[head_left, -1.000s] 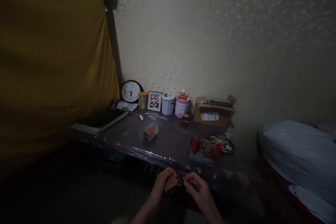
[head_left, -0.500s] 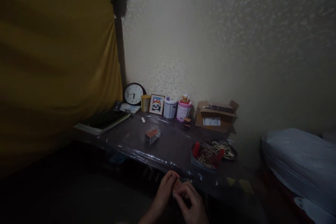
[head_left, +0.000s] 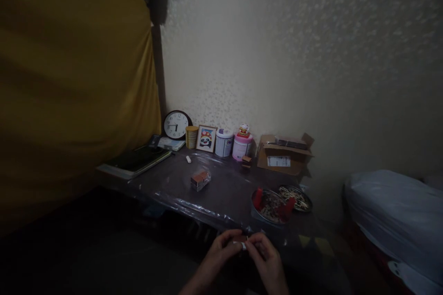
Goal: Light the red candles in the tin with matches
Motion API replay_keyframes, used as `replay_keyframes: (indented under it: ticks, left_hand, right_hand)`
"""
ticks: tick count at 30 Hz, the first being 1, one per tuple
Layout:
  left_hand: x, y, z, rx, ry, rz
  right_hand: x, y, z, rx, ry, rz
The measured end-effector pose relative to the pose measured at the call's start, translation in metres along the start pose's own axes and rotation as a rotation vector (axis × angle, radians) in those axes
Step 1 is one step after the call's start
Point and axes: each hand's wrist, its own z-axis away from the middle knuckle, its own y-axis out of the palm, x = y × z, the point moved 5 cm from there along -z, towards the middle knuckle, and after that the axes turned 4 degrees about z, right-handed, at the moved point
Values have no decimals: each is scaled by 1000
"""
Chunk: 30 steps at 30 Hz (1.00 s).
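Note:
Low over the table's front edge, my left hand [head_left: 223, 250] is closed around a small matchbox [head_left: 239, 242], brown with a white part showing. My right hand [head_left: 265, 253] meets it from the right, thumb and forefinger pinched on a thin pale stick [head_left: 247, 238] that looks like a matchstick. Fingers cover most of the box. Past my right hand lies a round dish [head_left: 254, 213] of small bits with red pieces in it. A second dish [head_left: 310, 206] of pale sticks overlaps its far side.
On the plastic-covered table [head_left: 221, 189] lie a wrapped pack of brown boxes [head_left: 200, 180], a small white object [head_left: 188, 159] and a small brown box [head_left: 246, 161]. A clock [head_left: 176, 124], picture frame [head_left: 206, 138], tubs [head_left: 224, 144] and carton [head_left: 284, 154] line the wall.
Both hands have shifted slightly right. The box has turned so that its white part shows, and my right fingers now pinch a thin stick at its right end.

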Motion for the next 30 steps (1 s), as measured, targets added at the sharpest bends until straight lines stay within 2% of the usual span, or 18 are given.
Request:
replay_keyframes:
  ticks: [4, 9, 13, 21, 30]
  left_hand:
    - [4, 0, -3, 27, 13, 41]
    - [14, -5, -9, 36, -4, 115]
    - [17, -6, -11, 46, -15, 149]
    - [13, -2, -9, 50, -23, 184]
    - [6, -2, -7, 0, 15, 150]
  right_hand:
    - [-3, -4, -4, 1, 101, -107]
    - [-5, -14, -8, -119, 193, -225]
    - [-7, -16, -8, -121, 247, -293]
    - [-22, -14, -8, -101, 181, -224]
    - [-6, -15, -4, -87, 40, -5]
